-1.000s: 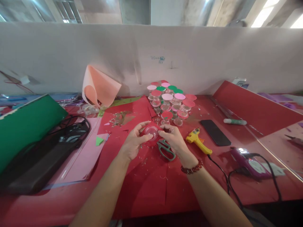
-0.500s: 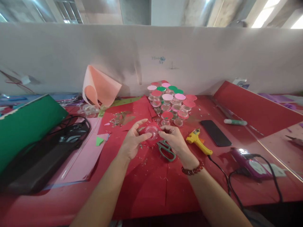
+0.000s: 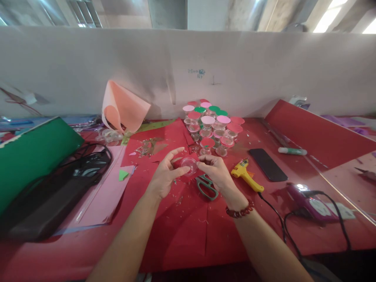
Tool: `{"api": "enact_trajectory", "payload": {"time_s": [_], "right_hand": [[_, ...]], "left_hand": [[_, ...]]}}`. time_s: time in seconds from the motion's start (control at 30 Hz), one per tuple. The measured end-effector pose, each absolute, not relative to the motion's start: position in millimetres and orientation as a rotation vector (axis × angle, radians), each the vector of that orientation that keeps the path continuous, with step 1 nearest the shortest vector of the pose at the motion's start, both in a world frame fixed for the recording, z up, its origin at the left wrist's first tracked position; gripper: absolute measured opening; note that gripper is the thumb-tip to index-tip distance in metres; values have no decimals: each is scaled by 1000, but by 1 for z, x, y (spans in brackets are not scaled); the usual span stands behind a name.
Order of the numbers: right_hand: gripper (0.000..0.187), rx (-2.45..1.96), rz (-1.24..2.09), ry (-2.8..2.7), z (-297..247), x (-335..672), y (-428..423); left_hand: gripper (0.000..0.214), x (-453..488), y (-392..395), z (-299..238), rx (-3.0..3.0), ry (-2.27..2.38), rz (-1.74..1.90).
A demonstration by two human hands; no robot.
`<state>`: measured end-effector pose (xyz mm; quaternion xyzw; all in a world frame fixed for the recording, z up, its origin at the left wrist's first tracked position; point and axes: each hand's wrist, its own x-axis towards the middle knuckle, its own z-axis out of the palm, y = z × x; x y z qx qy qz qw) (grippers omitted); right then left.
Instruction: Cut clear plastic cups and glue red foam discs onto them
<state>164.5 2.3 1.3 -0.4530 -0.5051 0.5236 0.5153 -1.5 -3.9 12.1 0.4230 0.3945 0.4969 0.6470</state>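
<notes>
Clear plastic makes up the small, round, shallow cup [image 3: 189,162] that sits between both hands, just above the red-covered table [image 3: 223,239]. Being round, it shows no long axis across its face; its circular rim faces up and back toward the wearer, though whether this is the mouth or the base cannot be told. Against its far side and below it lies a piece of flat red paper [image 3: 188,178], apparently gripped together with it.

Neither hand is nearer, as both are at the cup. From the left hand [image 3: 166,172] it lies to the right: that thumb presses across its near left part, the fingers lifted and curved behind. From the right hand [image 3: 216,172] it lies to the left, thumb and forefinger in a narrow pinch at its right edge.

Just below the right hand are scissors with grey-green handles [image 3: 207,183], blades hidden. Beyond the hands, near but apart, stands a cluster of clear cups topped with red, pink and green discs [image 3: 206,134]. Farther right lies a yellow glue gun [image 3: 246,176], touching neither hand.
</notes>
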Motion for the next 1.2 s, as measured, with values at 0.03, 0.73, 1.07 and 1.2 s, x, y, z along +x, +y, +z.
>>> {"api": "enact_trajectory", "payload": {"time_s": [0.03,0.73,1.07,1.2], "right_hand": [[14,-1083,1251,-1227,0,165,2],[15,-1096,1181,-1145,0,166,2],[16,-1149,1304,-1262,8,171,1],[17,-1142,1254,-1249,6,169,1]], "left_hand": [[79,-1,-4,12,969,898,1116],[75,2,-8,8,1080,909,1165],[82,-4,-7,15,1076,904,1149],[83,-5,-7,16,1061,913,1135]]}}
